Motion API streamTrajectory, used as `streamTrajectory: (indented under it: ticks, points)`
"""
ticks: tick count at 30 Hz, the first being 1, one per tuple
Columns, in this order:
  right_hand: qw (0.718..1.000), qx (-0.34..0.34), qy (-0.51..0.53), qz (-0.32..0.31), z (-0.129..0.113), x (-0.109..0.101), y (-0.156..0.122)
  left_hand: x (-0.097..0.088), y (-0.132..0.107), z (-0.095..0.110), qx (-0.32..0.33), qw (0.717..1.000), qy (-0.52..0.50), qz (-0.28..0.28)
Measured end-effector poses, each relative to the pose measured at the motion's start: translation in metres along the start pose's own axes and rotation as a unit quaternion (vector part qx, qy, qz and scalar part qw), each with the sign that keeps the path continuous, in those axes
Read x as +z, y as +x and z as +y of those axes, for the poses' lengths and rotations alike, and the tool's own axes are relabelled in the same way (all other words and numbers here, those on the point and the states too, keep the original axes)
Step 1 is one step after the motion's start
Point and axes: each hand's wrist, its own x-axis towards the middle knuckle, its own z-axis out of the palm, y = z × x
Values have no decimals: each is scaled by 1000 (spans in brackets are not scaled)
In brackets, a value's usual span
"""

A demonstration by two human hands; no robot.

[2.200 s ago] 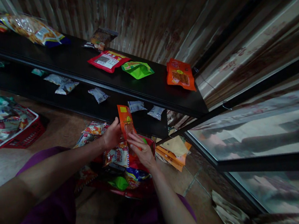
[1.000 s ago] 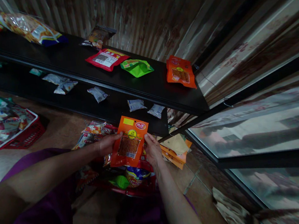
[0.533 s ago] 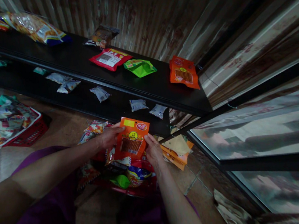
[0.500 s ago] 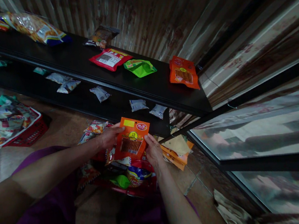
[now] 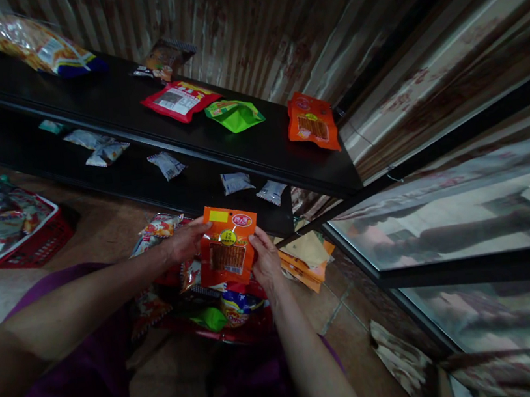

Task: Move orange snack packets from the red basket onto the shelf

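An orange snack packet (image 5: 229, 246) with a clear window is held up by its two sides, its printed front facing me. My left hand (image 5: 191, 240) pinches the left edge and my right hand (image 5: 264, 256) grips the right edge. Beneath it stands a red basket (image 5: 225, 337) filled with snack bags, among them a green packet (image 5: 211, 319) and a blue and yellow bag (image 5: 241, 307). On the upper shelf to the right lies a similar orange packet (image 5: 312, 122).
A black shelf (image 5: 281, 140) carries a red packet (image 5: 181, 101), a green pouch (image 5: 236, 116) and larger bags. Small silvery packets (image 5: 237, 182) lie on the lower shelf (image 5: 204, 184). Another red basket (image 5: 38, 237) of snacks stands at left. Orange cardboard pieces (image 5: 307, 258) are on the floor.
The view has shifted slightly, so the shelf and baskets appear further left. Both hands still hold the orange packet in much the same pose.
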Motion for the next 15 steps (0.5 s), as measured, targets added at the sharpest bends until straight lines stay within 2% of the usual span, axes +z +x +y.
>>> streamTrajectory:
  ticks: [5,9,15]
  points:
    - [1000,-8,-8,-21,1,0,2,3,-1,-1,-6,1000,-10,15]
    - [1000,-14,-12,-1,5,-1,5,4,0,-1,-10,999,1,31]
    - [999,-20,21,33,7,-4,13,-3,2,-6,-43,999,17,0]
